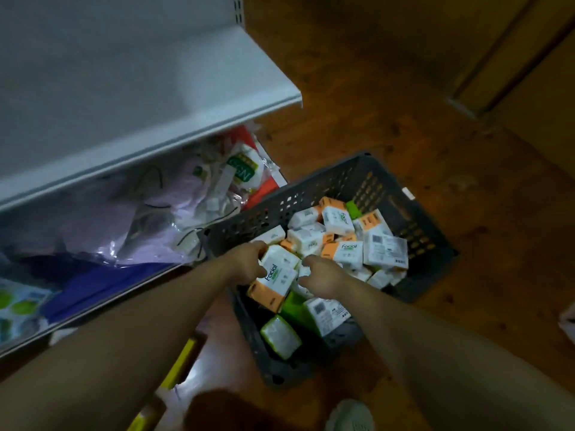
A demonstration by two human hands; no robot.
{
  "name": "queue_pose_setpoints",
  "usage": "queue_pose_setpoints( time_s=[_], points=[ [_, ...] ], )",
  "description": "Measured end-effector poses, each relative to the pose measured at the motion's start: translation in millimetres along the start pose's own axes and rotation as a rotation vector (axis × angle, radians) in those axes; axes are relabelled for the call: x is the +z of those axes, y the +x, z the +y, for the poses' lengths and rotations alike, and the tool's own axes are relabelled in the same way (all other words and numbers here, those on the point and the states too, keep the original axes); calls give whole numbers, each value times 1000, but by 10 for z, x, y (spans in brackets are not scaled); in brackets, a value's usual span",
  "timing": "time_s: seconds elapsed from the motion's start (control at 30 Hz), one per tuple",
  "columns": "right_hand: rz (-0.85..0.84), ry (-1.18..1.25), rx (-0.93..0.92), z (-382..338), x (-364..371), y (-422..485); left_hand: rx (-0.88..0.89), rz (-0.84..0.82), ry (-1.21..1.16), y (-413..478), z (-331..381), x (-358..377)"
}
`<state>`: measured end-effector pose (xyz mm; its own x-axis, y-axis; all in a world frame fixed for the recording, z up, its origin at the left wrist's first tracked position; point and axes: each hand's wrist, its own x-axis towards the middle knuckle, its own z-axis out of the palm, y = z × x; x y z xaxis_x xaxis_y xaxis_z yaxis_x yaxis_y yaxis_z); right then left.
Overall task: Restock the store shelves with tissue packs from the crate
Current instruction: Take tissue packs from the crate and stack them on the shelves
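A dim brown wooden floor (404,119) runs under a dark perforated crate (314,188), which stands just beside the foot of a white metal shelving unit. The left hand (249,262) has fingers and thumb curled round an orange-and-white tissue pack (275,283) marked Facial, tipped on end over the near part of the crate. The right hand (322,273) sits just right of that pack, its fingers bent down into the loose packs (348,241); whether they pinch one I cannot tell, as the fingertips are hidden. Beyond both sets of fingertips the heap lies jumbled, and back toward the wrists lies a green pack (280,335). The bare upper shelf (155,88) is up and left of the left fingers, well apart from them, with bagged goods (186,200) on the shelf below. The likely trouble: the wrap looks slick and the grip seems to take only one end, so the pack could slide out on the lift, or catch the crate wall and spill its neighbours
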<state>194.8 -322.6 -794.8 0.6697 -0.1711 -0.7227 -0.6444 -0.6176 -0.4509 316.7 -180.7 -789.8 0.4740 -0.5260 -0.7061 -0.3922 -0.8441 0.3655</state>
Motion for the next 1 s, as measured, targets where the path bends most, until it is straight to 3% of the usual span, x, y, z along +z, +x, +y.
queue_pose_setpoints(
  time_s=[0.23,0.37,0.47,0.6,0.8,1.0],
  points=[
    [104,-58,-85,379,535,1032,-67,3,330,927,-234,587],
    [138,-209,-142,398,714,1344,-63,-126,491,1190,-288,696],
    [101,-166,-138,362,725,1379,-45,-103,363,1220,-269,647],
    [74,242,-148,291,535,1159,-18,80,-18,1018,-266,451],
    [358,598,-270,-169,-204,756,157,405,-271,300,-178,-307],
    [615,733,-507,-1120,-601,262,291,727,-617,-424,-253,-1018]
  ],
)
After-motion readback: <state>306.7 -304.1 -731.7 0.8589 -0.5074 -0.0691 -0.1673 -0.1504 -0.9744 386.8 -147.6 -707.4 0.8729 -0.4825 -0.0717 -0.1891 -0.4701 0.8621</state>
